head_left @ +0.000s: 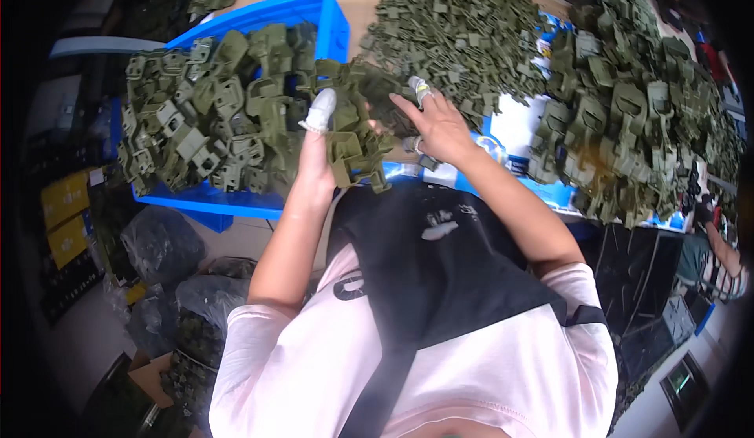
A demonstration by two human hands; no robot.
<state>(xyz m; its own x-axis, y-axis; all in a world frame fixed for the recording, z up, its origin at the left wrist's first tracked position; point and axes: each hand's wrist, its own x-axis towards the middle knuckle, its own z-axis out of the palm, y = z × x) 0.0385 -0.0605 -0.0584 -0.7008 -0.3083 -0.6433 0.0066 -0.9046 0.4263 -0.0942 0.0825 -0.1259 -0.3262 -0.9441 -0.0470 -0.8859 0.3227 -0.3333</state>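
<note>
My left hand (316, 151), a white finger cot on its thumb, is at the front right corner of a blue crate. It is closed round an olive-green moulded plastic part (345, 155); the parts hide most of its fingers. To the right, my right hand (446, 130) has its fingers spread and wears white finger cots. Nothing shows in its grip. A blurred dark green patch (385, 96) lies between the hands, too smeared to tell apart. The blue crate (334, 26) is heaped with larger olive-green buckle-like parts (212, 116).
A wide pile of small green pieces (455, 34) covers the table beyond my right hand. Larger green parts (620, 116) are heaped at the right. Dark plastic bags (161, 246) lie on the floor at left. Another person's arm (722, 250) shows at the far right.
</note>
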